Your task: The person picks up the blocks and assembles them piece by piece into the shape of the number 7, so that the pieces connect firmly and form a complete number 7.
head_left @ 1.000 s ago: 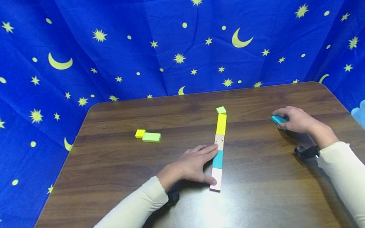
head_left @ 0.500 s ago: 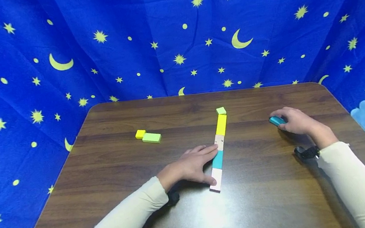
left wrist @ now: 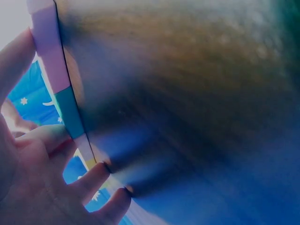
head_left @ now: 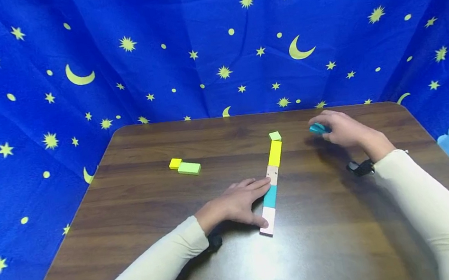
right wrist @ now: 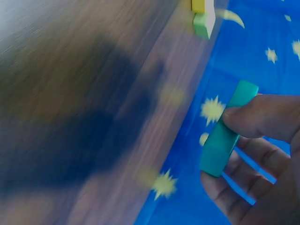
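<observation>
Head view: held teal block (head_left: 317, 129) was up off the bench (head_left: 157, 240) on the R side, its shadow (head_left: 332, 156) falling below, near the far end of the block row (head_left: 274, 181) but apart from it. R hand (head_left: 345, 128) had it clamped b/w thumb & fingers; R wrist view showed the thumb on one face, fingers behind & at one end. L hand (head_left: 242, 202) reached the row from its L side, fingers spread apart, thumb at the pale pink block (head_left: 268, 217), index tip at the spotted pale block (head_left: 272, 170); L wrist view had two other fingertips down at the bench. Row ran end to end, near to far: pale pink, row's teal block (head_left: 270, 197), spotted pale, long yellow block (head_left: 275, 154), then a small lt green block (head_left: 275, 136) set at a slight angle. Further L, well apart, small yellow block (head_left: 175, 163) & longer lt green block (head_left: 189, 168) lay touching. Cream sleeves (head_left: 432, 206) on both arms; black strap (head_left: 360, 167) at R wrist. Behind: blue curtain (head_left: 153, 64) w/ yellow moons & stars.
</observation>
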A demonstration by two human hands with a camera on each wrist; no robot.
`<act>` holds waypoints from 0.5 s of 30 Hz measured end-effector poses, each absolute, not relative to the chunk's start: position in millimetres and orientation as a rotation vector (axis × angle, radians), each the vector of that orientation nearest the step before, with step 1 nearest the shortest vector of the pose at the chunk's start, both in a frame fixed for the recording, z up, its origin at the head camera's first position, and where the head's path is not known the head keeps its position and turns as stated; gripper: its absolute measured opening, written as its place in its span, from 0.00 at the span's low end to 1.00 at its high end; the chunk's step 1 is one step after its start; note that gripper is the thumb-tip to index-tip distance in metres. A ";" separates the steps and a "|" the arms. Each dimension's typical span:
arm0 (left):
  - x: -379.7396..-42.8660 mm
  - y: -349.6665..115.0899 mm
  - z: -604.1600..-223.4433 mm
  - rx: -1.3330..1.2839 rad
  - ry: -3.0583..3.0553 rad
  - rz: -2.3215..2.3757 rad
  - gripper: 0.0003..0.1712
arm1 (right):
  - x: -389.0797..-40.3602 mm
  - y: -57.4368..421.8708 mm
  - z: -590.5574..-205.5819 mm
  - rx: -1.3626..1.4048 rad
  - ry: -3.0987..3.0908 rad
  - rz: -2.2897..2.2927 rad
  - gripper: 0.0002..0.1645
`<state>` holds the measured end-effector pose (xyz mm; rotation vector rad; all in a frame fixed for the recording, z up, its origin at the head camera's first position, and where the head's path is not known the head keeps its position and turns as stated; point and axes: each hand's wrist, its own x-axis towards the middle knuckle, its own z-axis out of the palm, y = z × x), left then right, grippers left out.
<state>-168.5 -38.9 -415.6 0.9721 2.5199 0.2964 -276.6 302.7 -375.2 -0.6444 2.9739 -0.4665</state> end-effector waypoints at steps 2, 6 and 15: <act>-168.5 -38.8 -416.6 0.982 2.521 0.300 0.57 | -280.6 290.3 -372.0 -0.684 2.964 -0.459 0.27; -168.1 -38.8 -417.4 0.984 2.522 0.310 0.57 | -289.9 264.2 -368.8 -0.813 2.951 -0.433 0.26; -168.0 -40.1 -416.7 0.961 2.519 0.299 0.57 | -311.8 201.6 -371.2 -0.915 2.861 -0.449 0.27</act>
